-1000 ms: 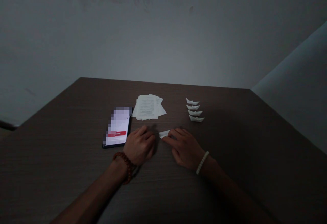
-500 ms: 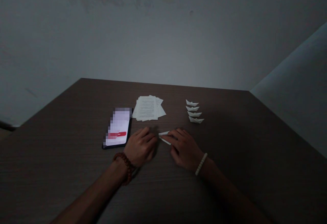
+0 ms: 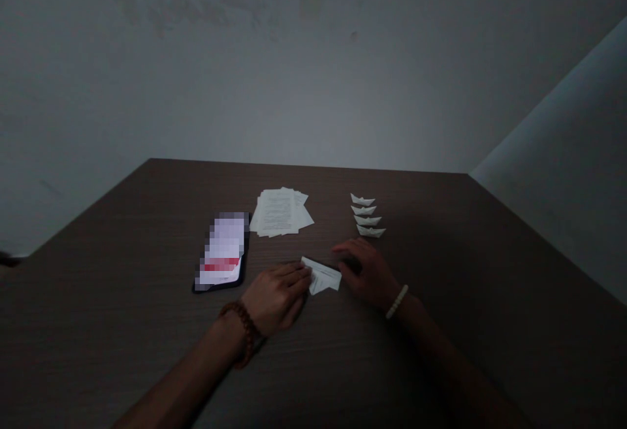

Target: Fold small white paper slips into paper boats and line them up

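A small folded piece of white paper [image 3: 326, 277] with printed lines lies on the table between my hands, one long edge slanting down to the right. My left hand [image 3: 278, 295], with a brown beaded bracelet at the wrist, grips the paper's left end, its fingertips over that edge. To the right, my right hand [image 3: 367, 272] has its thumb and index finger spread apart. Its thumb is close to the paper's right corner; I cannot tell if they touch. A pale beaded bracelet circles that wrist.
Beyond my right hand, several folded paper boats [image 3: 371, 232] stand in a column. A stack of printed paper sheets [image 3: 279, 213] lies beyond my left hand. Left of that hand is a lit phone [image 3: 223, 246]. The brown table [image 3: 313, 370] meets a grey wall [image 3: 313, 89].
My right hand has released the paper and moved to the right, fingers apart. The paper now shows a wider printed face. My left hand stays at its left end.
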### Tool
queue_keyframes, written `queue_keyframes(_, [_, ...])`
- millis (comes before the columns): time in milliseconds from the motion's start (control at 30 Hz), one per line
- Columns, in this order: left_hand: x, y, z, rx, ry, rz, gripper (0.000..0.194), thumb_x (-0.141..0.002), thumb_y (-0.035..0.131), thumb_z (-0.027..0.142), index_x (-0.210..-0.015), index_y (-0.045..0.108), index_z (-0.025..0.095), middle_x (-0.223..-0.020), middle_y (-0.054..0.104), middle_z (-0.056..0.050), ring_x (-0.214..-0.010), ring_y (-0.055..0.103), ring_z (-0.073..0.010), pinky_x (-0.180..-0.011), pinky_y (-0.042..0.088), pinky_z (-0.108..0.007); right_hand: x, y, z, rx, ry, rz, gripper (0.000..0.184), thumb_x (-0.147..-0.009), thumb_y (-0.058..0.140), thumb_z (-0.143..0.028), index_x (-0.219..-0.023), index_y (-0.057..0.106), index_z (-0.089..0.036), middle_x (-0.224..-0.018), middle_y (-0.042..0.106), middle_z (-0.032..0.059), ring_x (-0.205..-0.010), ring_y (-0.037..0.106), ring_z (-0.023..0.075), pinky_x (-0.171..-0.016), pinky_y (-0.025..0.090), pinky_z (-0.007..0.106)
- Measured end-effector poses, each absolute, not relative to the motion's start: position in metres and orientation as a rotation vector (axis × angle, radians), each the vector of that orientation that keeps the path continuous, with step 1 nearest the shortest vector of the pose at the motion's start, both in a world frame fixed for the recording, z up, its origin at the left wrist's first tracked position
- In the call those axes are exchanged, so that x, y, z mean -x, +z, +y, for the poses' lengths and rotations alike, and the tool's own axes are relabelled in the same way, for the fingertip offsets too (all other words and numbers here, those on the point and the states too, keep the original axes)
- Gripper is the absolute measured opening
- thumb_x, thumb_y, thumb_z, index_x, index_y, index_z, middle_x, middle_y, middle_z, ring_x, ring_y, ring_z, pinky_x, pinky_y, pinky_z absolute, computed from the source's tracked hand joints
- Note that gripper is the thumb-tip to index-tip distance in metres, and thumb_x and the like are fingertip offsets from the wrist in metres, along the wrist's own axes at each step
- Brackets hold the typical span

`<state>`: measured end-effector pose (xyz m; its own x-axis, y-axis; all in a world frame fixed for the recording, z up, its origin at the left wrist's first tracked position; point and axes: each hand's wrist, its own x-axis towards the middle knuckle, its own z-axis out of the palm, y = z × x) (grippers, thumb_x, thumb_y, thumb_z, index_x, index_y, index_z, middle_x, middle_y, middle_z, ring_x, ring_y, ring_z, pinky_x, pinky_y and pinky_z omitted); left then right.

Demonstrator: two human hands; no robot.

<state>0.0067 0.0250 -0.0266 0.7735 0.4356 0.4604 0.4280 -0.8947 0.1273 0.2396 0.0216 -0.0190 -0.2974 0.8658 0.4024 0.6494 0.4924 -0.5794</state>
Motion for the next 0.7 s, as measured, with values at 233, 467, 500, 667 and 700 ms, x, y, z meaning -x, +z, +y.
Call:
queue_keyframes(233, [-0.010,-0.021,0.022,-2.975,0.801,0.776,0.025,-0.090,0.047,0.026,-0.102,0.063,0.012,-0.100,0.069,-0.011,-0.098,0.065,-0.0230,-0.082,0.056,-0.038,-0.239,-0.022,0.018,1.266,0.597,-2.108,0.023,-0.078,0.064,-0.018,-0.101,0.062,-0.019,-0.076,0.061,0.0005,-0.070,0.055,0.0141,-0.065,0.043,0.026])
queue_keyframes(467, [-0.009,-0.024,0.022,-3.070,0.779,0.790,0.031,-0.090,0.050,0.033,-0.107,0.060,0.010,-0.108,0.067,-0.013,-0.097,0.063,-0.0259,-0.079,0.057,-0.039,-0.234,-0.025,0.018,1.287,0.708,-1.994,0.015,-0.079,0.058,-0.013,-0.092,0.061,-0.019,-0.069,0.059,-0.0022,-0.063,0.053,0.0120,-0.061,0.041,0.024])
queue_keyframes(500, [-0.009,-0.024,0.022,-3.084,0.779,0.793,0.030,-0.090,0.051,0.033,-0.107,0.060,0.010,-0.110,0.066,-0.013,-0.097,0.063,-0.0261,-0.078,0.056,-0.039,-0.233,-0.024,0.018,1.280,0.735,-1.970,0.013,-0.079,0.058,-0.013,-0.090,0.061,-0.018,-0.067,0.058,-0.0030,-0.061,0.052,0.0113,-0.059,0.041,0.023])
queue_keyframes(667, [-0.010,-0.022,0.022,-3.133,0.766,0.762,0.020,-0.091,0.047,0.021,-0.102,0.061,0.012,-0.112,0.066,-0.011,-0.090,0.064,-0.0221,-0.076,0.056,-0.036,-0.231,-0.021,0.019,1.284,0.729,-1.947,0.008,-0.079,0.058,-0.013,-0.084,0.061,-0.018,-0.064,0.055,-0.0034,-0.059,0.049,0.0109,-0.057,0.038,0.023])
queue_keyframes(700, [-0.011,-0.022,0.023,-3.145,0.762,0.748,0.020,-0.092,0.045,0.019,-0.101,0.061,0.012,-0.109,0.066,-0.011,-0.089,0.064,-0.0219,-0.075,0.056,-0.036,-0.232,-0.020,0.019,1.278,0.694,-1.964,0.008,-0.079,0.057,-0.013,-0.084,0.061,-0.018,-0.066,0.056,-0.0026,-0.061,0.050,0.0116,-0.058,0.039,0.023])
